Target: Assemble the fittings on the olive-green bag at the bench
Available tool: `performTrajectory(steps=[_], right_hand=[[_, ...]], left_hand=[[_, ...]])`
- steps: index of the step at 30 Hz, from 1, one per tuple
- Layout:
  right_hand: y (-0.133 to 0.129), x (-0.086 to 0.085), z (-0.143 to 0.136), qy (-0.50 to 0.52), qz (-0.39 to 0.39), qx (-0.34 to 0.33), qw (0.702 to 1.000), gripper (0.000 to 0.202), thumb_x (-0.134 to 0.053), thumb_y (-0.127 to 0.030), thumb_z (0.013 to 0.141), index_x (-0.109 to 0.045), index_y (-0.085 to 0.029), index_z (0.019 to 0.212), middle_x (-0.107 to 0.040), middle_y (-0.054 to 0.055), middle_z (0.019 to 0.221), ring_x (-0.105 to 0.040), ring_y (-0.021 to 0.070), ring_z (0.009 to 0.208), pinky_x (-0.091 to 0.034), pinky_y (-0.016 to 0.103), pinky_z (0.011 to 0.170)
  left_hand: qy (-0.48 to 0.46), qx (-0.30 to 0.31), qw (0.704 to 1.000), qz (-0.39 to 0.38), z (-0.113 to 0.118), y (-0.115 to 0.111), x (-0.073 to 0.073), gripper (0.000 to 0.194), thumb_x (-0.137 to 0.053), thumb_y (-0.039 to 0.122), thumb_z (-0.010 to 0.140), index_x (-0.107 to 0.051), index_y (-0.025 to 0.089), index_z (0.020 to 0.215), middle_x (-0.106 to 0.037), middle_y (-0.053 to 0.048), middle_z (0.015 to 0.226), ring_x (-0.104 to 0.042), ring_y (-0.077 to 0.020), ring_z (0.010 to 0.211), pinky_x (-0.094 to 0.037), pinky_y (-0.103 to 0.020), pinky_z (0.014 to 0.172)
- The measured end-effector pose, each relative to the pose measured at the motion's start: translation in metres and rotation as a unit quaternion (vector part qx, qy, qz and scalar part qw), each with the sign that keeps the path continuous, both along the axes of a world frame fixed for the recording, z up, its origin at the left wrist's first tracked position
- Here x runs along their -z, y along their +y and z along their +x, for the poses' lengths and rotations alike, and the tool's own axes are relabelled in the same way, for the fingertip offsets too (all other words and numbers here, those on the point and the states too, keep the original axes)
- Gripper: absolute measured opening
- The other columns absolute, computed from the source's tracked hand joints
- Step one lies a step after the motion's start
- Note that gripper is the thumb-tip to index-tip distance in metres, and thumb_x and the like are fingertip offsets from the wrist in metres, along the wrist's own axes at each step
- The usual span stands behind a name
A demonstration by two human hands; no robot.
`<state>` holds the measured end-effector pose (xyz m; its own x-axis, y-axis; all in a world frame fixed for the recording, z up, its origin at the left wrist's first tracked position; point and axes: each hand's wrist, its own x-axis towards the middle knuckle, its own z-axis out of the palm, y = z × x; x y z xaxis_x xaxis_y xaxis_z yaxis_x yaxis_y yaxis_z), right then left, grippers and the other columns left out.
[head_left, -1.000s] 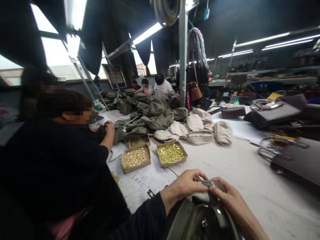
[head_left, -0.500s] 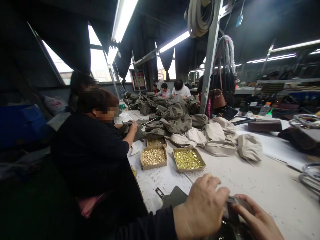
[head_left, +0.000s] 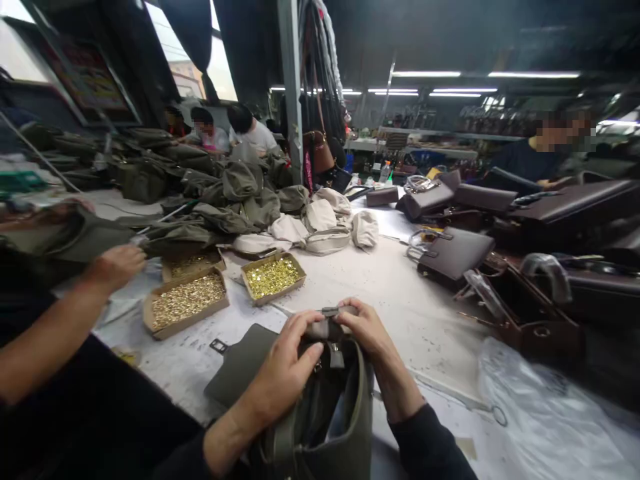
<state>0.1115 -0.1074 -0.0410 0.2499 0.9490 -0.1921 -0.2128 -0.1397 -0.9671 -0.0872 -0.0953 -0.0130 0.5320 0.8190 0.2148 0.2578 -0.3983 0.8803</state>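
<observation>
Fixing the strap on a green bag

Left hand (head_left: 285, 363) and right hand (head_left: 367, 330) both pinch the strap piece (head_left: 327, 323) atop the green bag (head_left: 330, 420) near the table (head_left: 400, 293) edge; next needs a steady push.

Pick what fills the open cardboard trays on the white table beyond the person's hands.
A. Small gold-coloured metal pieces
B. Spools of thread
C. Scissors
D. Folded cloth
A: the cardboard trays hold heaps of small shiny gold-coloured pieces, lying beyond both hands.

My long white worktable (head_left: 400, 293) fills mid-frame; a grey post (head_left: 291, 100) rises upper centre, windows (head_left: 185, 47) glow upper left, tube lights (head_left: 440, 83) upper right.
</observation>
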Motion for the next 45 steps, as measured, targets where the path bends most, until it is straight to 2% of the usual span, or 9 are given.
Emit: performTrajectory(steps=[3,6,12,18,22,27,37,41,45], right_hand=[[-0.001,0.007,-0.004,0.059,-0.025,-0.01,0.998,0.035,-0.074,-0.032,0.054,-0.061,-0.016,0.082,-0.059,-0.003,0.062,-0.046,0.0114,0.055,-0.033,0.023,0.054],[-0.002,0.009,-0.01,0.105,-0.039,-0.02,0.994,0.037,-0.075,-0.032,0.052,-0.06,-0.017,0.082,-0.059,-0.003,0.061,-0.046,0.0112,0.052,-0.033,0.023,0.052],[-0.001,0.016,-0.009,0.15,-0.048,-0.012,0.987,0.037,-0.077,-0.03,0.049,-0.06,-0.016,0.079,-0.059,-0.003,0.06,-0.049,0.0111,0.053,-0.037,0.023,0.055],[0.001,0.018,-0.009,0.155,-0.038,0.003,0.987,0.034,-0.078,-0.029,0.047,-0.064,-0.015,0.075,-0.061,-0.002,0.06,-0.048,0.0105,0.054,-0.035,0.023,0.055],[0.002,0.018,-0.009,0.156,-0.027,0.013,0.987,0.03,-0.077,-0.027,0.049,-0.066,-0.014,0.073,-0.061,-0.002,0.06,-0.048,0.0108,0.056,-0.035,0.023,0.056],[0.003,0.02,-0.007,0.148,-0.02,0.023,0.989,0.028,-0.077,-0.027,0.05,-0.067,-0.014,0.072,-0.06,-0.001,0.06,-0.048,0.0116,0.059,-0.036,0.024,0.059],[0.001,0.017,-0.01,0.123,0.01,0.033,0.992,0.025,-0.076,-0.029,0.054,-0.065,-0.017,0.073,-0.059,-0.003,0.061,-0.047,0.0121,0.06,-0.034,0.024,0.06],[0.001,0.017,-0.009,0.134,0.004,0.021,0.991,0.029,-0.078,-0.029,0.051,-0.064,-0.016,0.074,-0.06,-0.002,0.061,-0.048,0.0119,0.059,-0.034,0.024,0.059],[0.002,0.019,-0.008,0.151,-0.001,0.002,0.988,0.029,-0.077,-0.029,0.052,-0.064,-0.016,0.075,-0.06,-0.002,0.06,-0.047,0.0115,0.058,-0.033,0.024,0.057]], left_hand=[[0.029,-0.001,0.998,-0.062,0.0,0.021,0.004,0.041,-0.058,0.036,0.084,-0.061,0.019,0.122,-0.061,-0.009,0.126,-0.058,-0.0281,0.106,-0.044,-0.04,0.094],[0.069,0.006,0.992,-0.105,0.002,0.03,0.008,0.047,-0.062,0.044,0.082,-0.059,0.018,0.121,-0.064,-0.008,0.113,-0.057,-0.0244,0.086,-0.045,-0.037,0.081],[0.027,0.016,0.992,-0.12,0.012,0.037,0.026,0.034,-0.064,0.04,0.084,-0.059,0.02,0.111,-0.064,-0.003,0.102,-0.059,-0.0224,0.092,-0.045,-0.032,0.082],[-0.051,-0.015,0.984,-0.169,0.018,0.042,0.041,0.03,-0.068,0.044,0.087,-0.057,0.019,0.101,-0.062,0.0,0.089,-0.056,-0.0174,0.083,-0.044,-0.025,0.074],[-0.005,-0.017,0.989,-0.149,0.02,0.043,0.039,0.031,-0.068,0.047,0.088,-0.058,0.018,0.093,-0.06,0.001,0.08,-0.054,-0.0157,0.075,-0.042,-0.024,0.068],[0.029,-0.009,0.993,-0.114,0.022,0.045,0.036,0.035,-0.067,0.052,0.089,-0.062,0.018,0.092,-0.064,-0.002,0.084,-0.057,-0.0181,0.079,-0.044,-0.024,0.069],[-0.014,-0.001,0.972,-0.236,0.024,0.046,0.035,0.046,-0.079,0.056,0.079,-0.058,0.016,0.076,-0.054,0.001,0.066,-0.047,-0.0129,0.061,-0.036,-0.022,0.055],[-0.089,0.012,0.933,-0.35,0.029,0.044,0.028,0.05,-0.089,0.049,0.069,-0.053,0.015,0.072,-0.052,0.003,0.063,-0.043,-0.009,0.056,-0.035,-0.019,0.053],[-0.123,0.017,0.903,-0.412,0.032,0.046,0.023,0.054,-0.095,0.043,0.062,-0.05,0.014,0.07,-0.053,0.003,0.06,-0.043,-0.0073,0.053,-0.036,-0.017,0.052]])
